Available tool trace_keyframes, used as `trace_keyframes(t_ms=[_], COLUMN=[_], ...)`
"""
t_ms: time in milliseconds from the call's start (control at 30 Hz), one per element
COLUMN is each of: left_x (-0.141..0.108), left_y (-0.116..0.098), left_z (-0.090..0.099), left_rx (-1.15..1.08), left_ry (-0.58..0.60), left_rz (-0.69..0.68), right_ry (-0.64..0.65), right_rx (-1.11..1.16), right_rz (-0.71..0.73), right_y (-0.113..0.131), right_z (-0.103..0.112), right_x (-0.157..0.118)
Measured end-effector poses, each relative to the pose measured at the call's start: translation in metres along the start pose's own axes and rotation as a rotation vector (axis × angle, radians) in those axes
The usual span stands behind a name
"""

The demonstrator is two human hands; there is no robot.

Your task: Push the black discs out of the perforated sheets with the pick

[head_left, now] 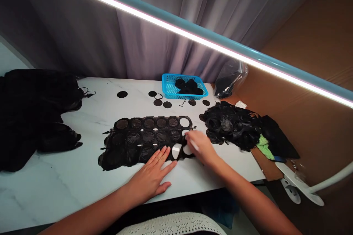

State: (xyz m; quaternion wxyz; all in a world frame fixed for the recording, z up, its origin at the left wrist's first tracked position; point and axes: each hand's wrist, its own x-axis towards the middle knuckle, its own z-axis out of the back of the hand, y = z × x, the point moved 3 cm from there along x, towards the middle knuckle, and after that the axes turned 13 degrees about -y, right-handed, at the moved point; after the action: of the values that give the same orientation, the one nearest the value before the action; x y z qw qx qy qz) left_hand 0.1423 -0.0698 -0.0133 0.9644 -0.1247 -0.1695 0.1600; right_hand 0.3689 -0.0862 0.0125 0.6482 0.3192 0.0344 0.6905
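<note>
A black sheet (pixel 135 137) with rows of round rings lies on the white table in front of me. Several of its circles at the right end show white, the rest are dark. My left hand (pixel 154 169) rests with fingers spread on the sheet's near edge. At the sheet's right end, my right hand (pixel 200 145) has its fingers pressed together over a circle. What its fingers hold, if anything, is blurred and partly hidden.
Behind the sheet stands a blue basket (pixel 165 87) with black pieces, near loose black discs (pixel 122 94). A tangled black pile (pixel 234 125) lies right; black fabric (pixel 33 117) covers the left. A lit lamp (pixel 193 33) crosses overhead; its white clamp (pixel 300 183) is right.
</note>
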Motion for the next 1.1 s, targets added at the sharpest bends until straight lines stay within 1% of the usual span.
trace_keyframes(t_ms=[67,100,133,167,200,300,333,400,500,600,800,967,1100], left_x=[-0.002,-0.002,-0.002,-0.002,0.000,0.012,0.018,0.028,0.036,0.033,0.030,0.033,0.033], left_y=[-0.001,-0.002,-0.003,-0.004,-0.004,0.000,0.004,0.014,0.027,0.033,0.031,0.030,0.030], left_z=[0.002,0.003,0.005,0.006,0.008,0.014,0.014,0.014,0.008,0.002,0.000,0.002,0.003], left_rx=[-0.009,-0.016,-0.024,-0.031,-0.038,-0.014,0.010,0.067,0.111,0.109,0.099,0.109,0.110], left_ry=[-0.006,-0.011,-0.014,-0.014,-0.012,-0.018,-0.026,-0.041,-0.043,-0.046,-0.041,-0.002,-0.009], left_rz=[0.005,0.007,0.008,0.005,-0.002,0.009,0.027,0.070,0.099,0.106,0.117,0.133,0.133], right_ry=[-0.171,-0.222,-0.232,-0.203,-0.144,0.077,0.126,0.176,0.190,0.193,0.230,0.204,0.170], right_rx=[-0.059,-0.052,-0.013,0.057,0.148,0.394,0.441,0.497,0.523,0.512,0.464,0.497,0.496], right_rz=[-0.141,-0.187,-0.214,-0.228,-0.233,-0.215,-0.205,-0.185,-0.164,-0.138,-0.109,-0.111,-0.100], right_y=[-0.024,-0.031,-0.035,-0.034,-0.031,-0.012,-0.006,0.001,0.001,-0.002,-0.001,0.003,0.012], right_z=[0.011,0.014,0.015,0.014,0.011,-0.005,-0.009,-0.016,-0.020,-0.019,-0.018,-0.018,-0.021], right_x=[0.018,0.025,0.031,0.036,0.039,0.039,0.038,0.036,0.035,0.037,0.039,0.038,0.035])
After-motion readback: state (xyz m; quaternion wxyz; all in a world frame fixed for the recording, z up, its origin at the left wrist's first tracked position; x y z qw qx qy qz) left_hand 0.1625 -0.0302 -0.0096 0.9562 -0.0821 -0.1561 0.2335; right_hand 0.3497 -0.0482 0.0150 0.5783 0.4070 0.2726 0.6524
